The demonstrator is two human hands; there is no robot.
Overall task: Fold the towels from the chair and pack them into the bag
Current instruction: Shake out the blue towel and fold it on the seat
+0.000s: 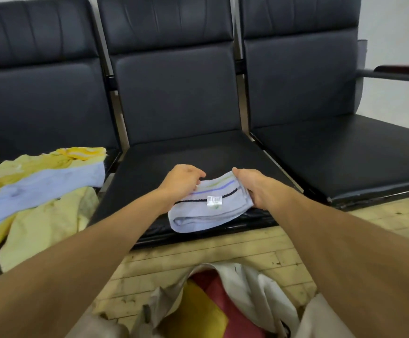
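Folded pale-blue towel point(206, 215) sits at the front edge of the middle black seat point(174, 162), left hand point(182, 181) and right hand point(254, 189) each pinching a far corner; its white barcode label point(214, 200) is unreadable. Loose yellow and blue towels point(40, 186) heap on the seat to the left; white bag point(247, 289) lies open below

Soft cloth towel point(206, 211); smooth leatherlike chair point(174, 93)

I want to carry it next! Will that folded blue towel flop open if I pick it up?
Probably floppy: the towel curves softly between the left hand and right hand. Its folds look loose, so they may slip open unless supported on both sides. Small cloth, so likely light.
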